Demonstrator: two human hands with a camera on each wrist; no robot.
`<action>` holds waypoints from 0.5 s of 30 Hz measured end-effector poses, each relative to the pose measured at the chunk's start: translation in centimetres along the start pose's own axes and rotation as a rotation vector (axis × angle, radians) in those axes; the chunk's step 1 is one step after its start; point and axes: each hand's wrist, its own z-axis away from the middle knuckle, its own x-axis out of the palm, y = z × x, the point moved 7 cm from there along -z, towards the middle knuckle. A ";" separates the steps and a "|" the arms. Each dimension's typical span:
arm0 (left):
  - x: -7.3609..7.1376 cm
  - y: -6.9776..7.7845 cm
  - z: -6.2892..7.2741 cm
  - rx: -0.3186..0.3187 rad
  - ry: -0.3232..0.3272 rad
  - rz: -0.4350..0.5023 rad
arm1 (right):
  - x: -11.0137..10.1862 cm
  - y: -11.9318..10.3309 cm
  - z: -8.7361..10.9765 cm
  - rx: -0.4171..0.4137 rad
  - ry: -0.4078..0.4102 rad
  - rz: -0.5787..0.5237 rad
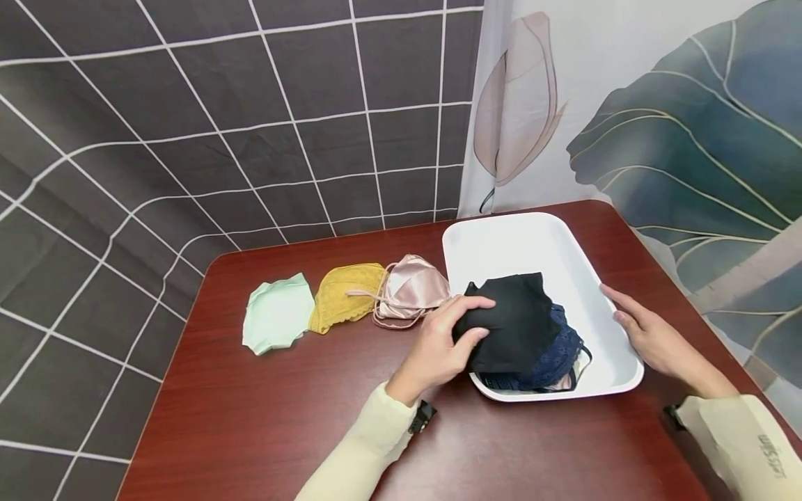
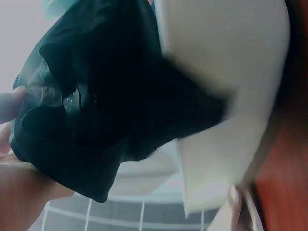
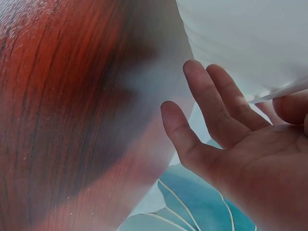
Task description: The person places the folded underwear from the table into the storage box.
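Observation:
My left hand (image 1: pixel 441 341) pinches a piece of plain black underwear (image 1: pixel 514 320) by its left edge, over the near end of a white plastic tub (image 1: pixel 501 243). In the left wrist view the black underwear (image 2: pixel 130 82) hangs in loose folds, with small pale marks inside it. Under it in the tub lies a navy lace bra (image 1: pixel 557 355), partly hidden. At the tub's right rim is my right hand (image 1: pixel 658 341), index finger and thumb touching the outer side. The right wrist view shows its other fingers (image 3: pixel 211 96) extended below the tub's wall.
Left of the tub, a pink satin bra (image 1: pixel 413 285), a yellow lace bra (image 1: pixel 347 289) and a mint-green undergarment (image 1: pixel 278 313) lie in a row on the reddish-brown table (image 1: pixel 313 410). A dark checked curtain (image 1: pixel 313 139) hangs behind.

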 end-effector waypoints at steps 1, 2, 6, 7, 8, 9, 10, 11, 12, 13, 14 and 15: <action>0.6 -0.1 -0.2 -0.007 -0.006 -0.005 | 0.0 0.0 0.0 -0.001 -0.002 -0.003; 1.2 -0.1 -0.5 -0.019 -0.017 -0.003 | 0.0 -0.1 0.0 -0.004 -0.003 -0.005; 3.8 -0.7 -0.9 -0.101 -0.100 -0.022 | 0.0 -0.2 -0.1 -0.003 -0.002 0.000; 4.5 -1.0 -1.0 -0.131 -0.131 -0.029 | 0.1 -0.2 0.0 -0.001 -0.002 0.001; 5.2 -1.2 -1.0 -0.165 -0.163 -0.046 | 0.1 -0.2 0.0 0.002 -0.003 0.002; 5.8 -1.5 -0.9 -0.198 -0.195 -0.073 | 0.1 -0.2 0.0 0.007 -0.004 0.003; 6.4 -1.7 -0.8 -0.230 -0.229 -0.111 | 0.1 -0.2 0.0 0.009 -0.006 0.003; 6.9 -1.9 -0.7 -0.259 -0.260 -0.148 | 0.1 -0.1 0.0 0.012 -0.008 0.003; 7.4 -2.1 -0.6 -0.284 -0.287 -0.192 | 0.1 -0.1 0.0 0.015 -0.009 0.003; 7.7 -2.2 -0.5 -0.303 -0.314 -0.237 | 0.1 -0.1 0.0 0.017 -0.010 0.005; 8.0 -2.3 -0.5 -0.317 -0.335 -0.284 | 0.1 0.0 0.1 0.018 -0.011 0.003; 8.3 -2.4 -0.4 -0.327 -0.352 -0.325 | 0.1 0.1 0.1 0.019 -0.011 0.004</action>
